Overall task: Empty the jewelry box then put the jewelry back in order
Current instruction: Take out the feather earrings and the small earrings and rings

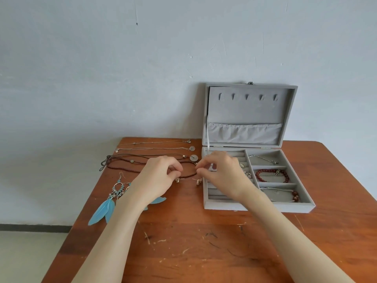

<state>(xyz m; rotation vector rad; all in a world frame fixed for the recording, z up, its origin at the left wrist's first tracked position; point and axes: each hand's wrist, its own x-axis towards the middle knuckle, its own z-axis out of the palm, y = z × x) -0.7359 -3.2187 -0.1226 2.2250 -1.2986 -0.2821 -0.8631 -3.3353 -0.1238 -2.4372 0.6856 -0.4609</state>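
Note:
The grey velvet jewelry box (259, 207) stands open at the back right of the table, its lid against the wall. Its right compartments hold a silver chain bracelet (263, 158), a red bead bracelet (271, 176) and a cord bracelet (285, 195). Rings (243, 165) sit in the ring rolls. My left hand (159, 178) pinches a small metal earring (177, 180) just above the table. My right hand (221, 176) pinches its twin (198, 182) beside the box's left wall. Thin chain necklaces (153, 148) and a brown bead necklace (126, 167) lie in rows behind my hands.
A pair of blue feather earrings (104, 209) lies at the table's left edge, partly under my left forearm. The scratched wooden table (183, 252) stands against a pale wall. The floor shows at the lower left.

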